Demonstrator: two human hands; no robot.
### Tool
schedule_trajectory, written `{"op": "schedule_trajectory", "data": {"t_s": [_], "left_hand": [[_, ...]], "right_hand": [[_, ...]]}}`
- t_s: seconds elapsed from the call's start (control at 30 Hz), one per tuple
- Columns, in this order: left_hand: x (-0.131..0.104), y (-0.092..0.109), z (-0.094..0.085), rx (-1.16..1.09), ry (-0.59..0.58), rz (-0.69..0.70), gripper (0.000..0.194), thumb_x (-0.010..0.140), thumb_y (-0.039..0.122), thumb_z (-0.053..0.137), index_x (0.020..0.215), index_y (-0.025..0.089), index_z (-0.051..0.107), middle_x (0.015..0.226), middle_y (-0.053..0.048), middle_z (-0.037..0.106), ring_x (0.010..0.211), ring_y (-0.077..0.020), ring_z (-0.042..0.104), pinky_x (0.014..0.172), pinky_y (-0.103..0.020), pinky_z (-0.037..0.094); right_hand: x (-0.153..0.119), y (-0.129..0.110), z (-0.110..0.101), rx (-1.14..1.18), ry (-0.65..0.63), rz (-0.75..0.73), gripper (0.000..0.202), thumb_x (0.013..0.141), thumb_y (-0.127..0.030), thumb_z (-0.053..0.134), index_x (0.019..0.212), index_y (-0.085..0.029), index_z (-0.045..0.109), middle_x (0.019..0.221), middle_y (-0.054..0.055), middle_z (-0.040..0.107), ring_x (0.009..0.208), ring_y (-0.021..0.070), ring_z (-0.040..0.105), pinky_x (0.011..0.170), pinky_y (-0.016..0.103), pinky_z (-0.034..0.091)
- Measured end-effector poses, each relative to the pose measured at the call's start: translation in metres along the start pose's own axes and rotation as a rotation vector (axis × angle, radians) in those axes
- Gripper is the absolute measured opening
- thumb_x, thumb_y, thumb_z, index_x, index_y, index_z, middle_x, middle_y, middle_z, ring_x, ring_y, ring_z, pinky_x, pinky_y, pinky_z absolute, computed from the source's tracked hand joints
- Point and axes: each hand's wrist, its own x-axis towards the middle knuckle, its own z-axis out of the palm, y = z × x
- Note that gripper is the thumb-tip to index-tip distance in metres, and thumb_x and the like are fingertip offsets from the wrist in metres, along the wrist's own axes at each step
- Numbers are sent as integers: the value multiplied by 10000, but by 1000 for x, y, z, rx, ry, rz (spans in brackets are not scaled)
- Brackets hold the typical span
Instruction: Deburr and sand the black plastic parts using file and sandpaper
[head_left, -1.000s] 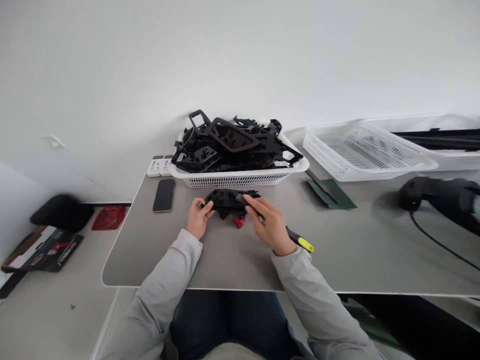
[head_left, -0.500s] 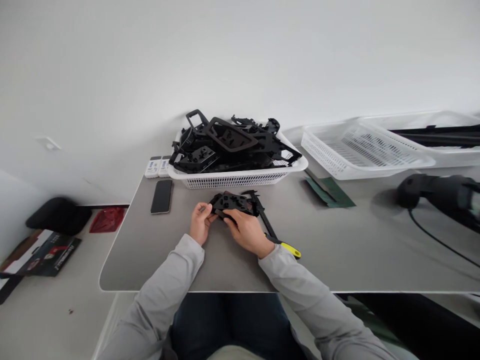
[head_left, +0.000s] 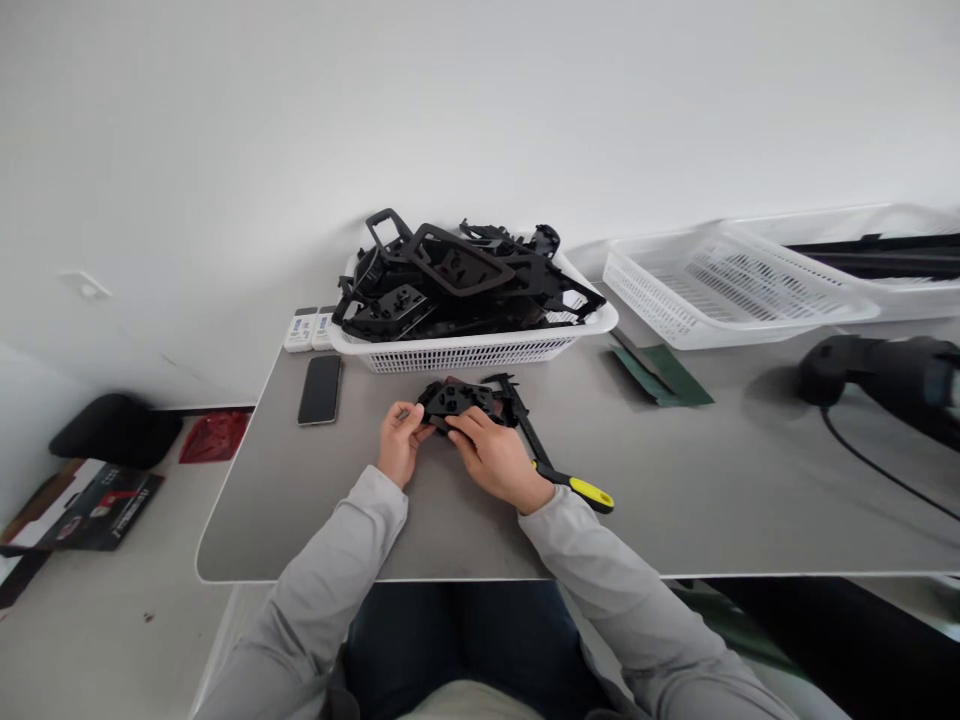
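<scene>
A black plastic part (head_left: 456,399) lies low over the grey table in front of the basket. My left hand (head_left: 400,440) pinches its left end between thumb and fingers. My right hand (head_left: 501,458) presses its fingers on the near edge of the same part; what lies under those fingertips is too small to tell. Just right of the part rests a black caliper (head_left: 529,430), pointing down toward a knife-like tool with a yellow and black handle (head_left: 591,493), beside my right wrist.
A white basket (head_left: 472,354) heaped with black plastic parts stands against the wall. A phone (head_left: 320,390) and white boxes (head_left: 301,330) are at the left. Green sheets (head_left: 664,375), white baskets (head_left: 787,328) and a black corded tool (head_left: 862,372) are at the right.
The view has shifted slightly. My right hand has moved a little on the part, and the yellow-handled tool shows more beyond my wrist. Both hands keep hold of the part.
</scene>
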Motion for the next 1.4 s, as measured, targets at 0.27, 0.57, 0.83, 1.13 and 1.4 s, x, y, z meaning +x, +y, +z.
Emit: {"op": "schedule_trajectory", "data": {"t_s": [0.27, 0.57, 0.83, 1.13, 1.4], "left_hand": [[0, -1, 0, 8, -6, 8, 450, 535, 438, 798, 691, 197, 452, 660, 40, 602, 605, -100, 589, 630, -250, 486], [5, -3, -2, 17, 60, 46, 503, 483, 259, 828, 760, 220, 409, 655, 78, 556, 639, -85, 589, 668, -222, 474], [7, -6, -1, -62, 126, 0, 574, 506, 412, 816, 833, 227, 383, 739, 59, 595, 625, -111, 631, 639, -281, 527], [11, -7, -1, -157, 231, 68, 490, 538, 281, 818, 807, 210, 414, 678, 78, 578, 578, -67, 598, 646, -238, 524], [14, 0, -4, -319, 272, -3, 169, 776, 237, 657, 745, 173, 503, 694, 17, 646, 620, -69, 621, 659, -208, 508]], "right_hand": [[-1, 0, -4, 2, 6, 9, 265, 911, -233, 427, 1092, -198, 617, 988, 86, 613, 801, 190, 629, 674, 300, 514], [-2, 13, -12, 122, 131, 69, 257, 919, -267, 409, 1076, -208, 604, 927, 80, 623, 835, 207, 625, 732, 329, 513], [-2, 20, -8, 101, 136, 126, 251, 902, -267, 430, 1064, -188, 604, 964, 90, 666, 860, 225, 645, 757, 345, 515], [-2, 20, -5, 97, 118, 174, 348, 880, -260, 453, 1194, -140, 545, 961, 104, 698, 858, 226, 671, 762, 343, 527], [-5, 21, -6, 140, 83, 173, 430, 881, -271, 450, 1298, -167, 476, 861, 68, 715, 739, 217, 675, 697, 347, 528]]}}
